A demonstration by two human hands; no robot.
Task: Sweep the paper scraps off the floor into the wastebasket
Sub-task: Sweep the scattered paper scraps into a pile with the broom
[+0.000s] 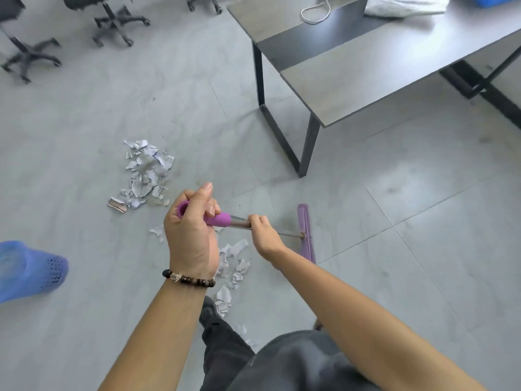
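Observation:
I hold a purple broom with a metal shaft. My left hand [191,230] grips the purple handle end [217,219], and my right hand [265,234] grips the shaft lower down. The flat purple broom head [306,232] rests on the grey floor to the right of my hands. A large heap of torn white paper scraps [146,172] lies on the floor ahead and to the left. A smaller trail of scraps [232,266] lies under my hands, near my foot. A blue perforated wastebasket [31,268] sits at the left edge, partly cut off.
A grey table with black metal legs [352,74] stands ahead to the right, with a white cord and a white bag on it. Black wheeled office chairs [112,18] stand at the far left. My dark trousers [282,362] fill the bottom.

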